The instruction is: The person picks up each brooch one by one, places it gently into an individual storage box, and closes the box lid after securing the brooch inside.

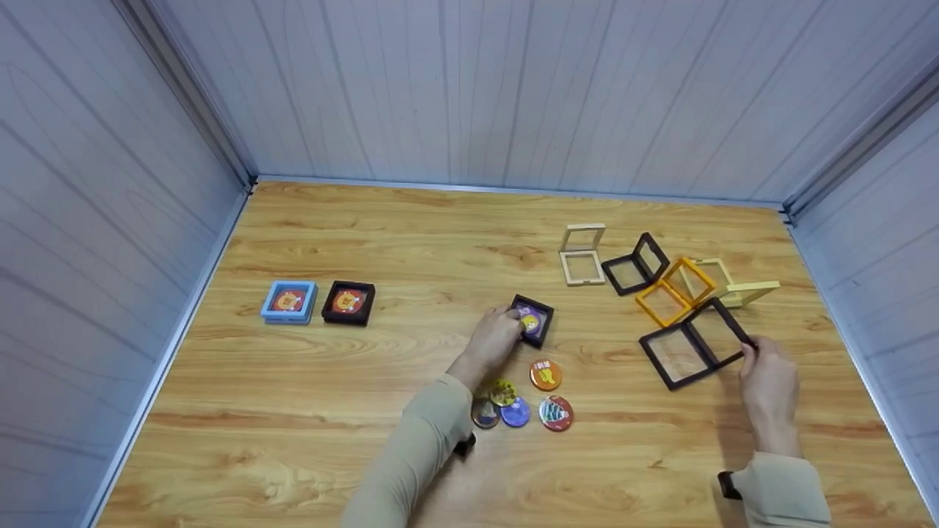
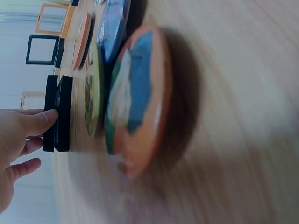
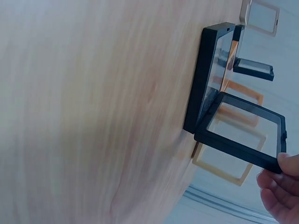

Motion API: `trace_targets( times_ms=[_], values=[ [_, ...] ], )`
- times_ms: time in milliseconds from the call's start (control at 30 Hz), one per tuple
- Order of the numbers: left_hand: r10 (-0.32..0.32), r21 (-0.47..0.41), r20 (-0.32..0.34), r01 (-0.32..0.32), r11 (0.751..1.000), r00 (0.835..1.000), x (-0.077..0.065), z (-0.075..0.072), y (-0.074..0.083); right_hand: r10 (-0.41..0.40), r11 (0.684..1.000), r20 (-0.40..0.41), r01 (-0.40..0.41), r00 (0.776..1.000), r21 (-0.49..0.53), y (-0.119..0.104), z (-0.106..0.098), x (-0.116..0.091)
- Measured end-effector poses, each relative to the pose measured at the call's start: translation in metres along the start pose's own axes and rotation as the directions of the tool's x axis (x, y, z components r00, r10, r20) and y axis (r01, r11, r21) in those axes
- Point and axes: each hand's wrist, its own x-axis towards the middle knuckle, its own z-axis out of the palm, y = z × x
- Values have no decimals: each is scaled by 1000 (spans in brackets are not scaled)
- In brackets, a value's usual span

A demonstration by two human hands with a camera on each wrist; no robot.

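My left hand [image 1: 493, 339] grips the near-left edge of a small black display frame [image 1: 541, 323] with a purple badge [image 1: 530, 321] inside. In the left wrist view this frame [image 2: 64, 116] shows a narrow gap between its two halves, with a fingertip right at it. My right hand [image 1: 769, 378] pinches the outer corner of a larger black display frame [image 1: 678, 358], which is hinged open. One half lies on the table and the other is tilted up, as the right wrist view shows of this open frame [image 3: 243, 151]; clear film fills both halves.
Near my left forearm lie several round badges, among them an orange one [image 1: 545, 375] and a red one [image 1: 556, 413]. Open frames stand behind: cream [image 1: 583, 281], black [image 1: 618, 287], orange [image 1: 645, 309], yellow [image 1: 759, 292]. At left sit a blue frame [image 1: 288, 318] and a black frame [image 1: 348, 318], each with a badge.
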Motion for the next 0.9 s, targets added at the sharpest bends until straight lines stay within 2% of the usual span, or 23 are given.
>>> trace_targets(
  times_ms=[167,433,633,900],
  values=[
    [-34,-2,-12,34,999,999,-3,0,-7,-53,998,-31,54,998,21,-8,4,-5],
    [-72,-33,-56,70,997,996,-11,-3,-21,-99,993,-38,101,994,53,-20,6,-12],
    [-109,-27,-66,107,994,992,-17,-3,-32,-97,993,-32,99,995,65,-29,8,-17],
    [-141,-42,-97,137,990,985,-27,-4,-49,-106,990,-68,112,992,82,-41,15,-22]
  ],
)
